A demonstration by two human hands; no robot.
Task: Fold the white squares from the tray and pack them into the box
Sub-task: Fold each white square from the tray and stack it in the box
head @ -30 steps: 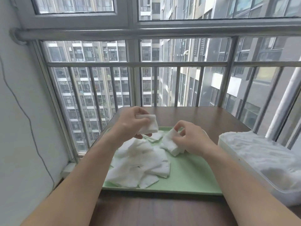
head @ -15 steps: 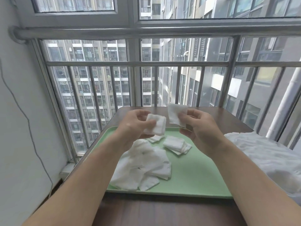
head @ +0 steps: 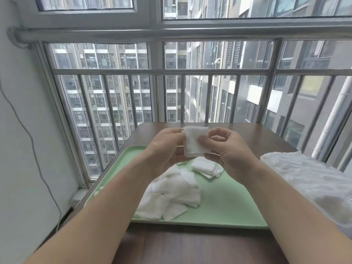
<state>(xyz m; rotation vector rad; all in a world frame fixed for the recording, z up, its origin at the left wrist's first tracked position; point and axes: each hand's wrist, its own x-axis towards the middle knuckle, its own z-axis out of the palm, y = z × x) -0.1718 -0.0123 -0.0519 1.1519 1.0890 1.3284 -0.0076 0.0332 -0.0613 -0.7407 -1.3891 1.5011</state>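
Observation:
A green tray [head: 224, 210] lies on the brown table. On it sits a loose heap of white squares [head: 171, 193] at the left and a small stack of folded squares [head: 207, 167] further back. Above the tray both hands hold white squares [head: 194, 143] together: my left hand [head: 165, 147] grips them from the left, my right hand [head: 226, 151] pinches them from the right with the thumb on the front. A clear plastic box [head: 327, 212] filled with white squares stands at the right.
The brown table [head: 253, 134] ends at a barred window railing [head: 171, 71] straight ahead. A grey wall with a hanging cable [head: 36, 155] closes the left side. A white pipe [head: 331, 121] runs down at the right behind the box.
My right hand lifted a square off the tray's folded stack and brought it to the square in my left hand. Both hands rose and now meet above the tray.

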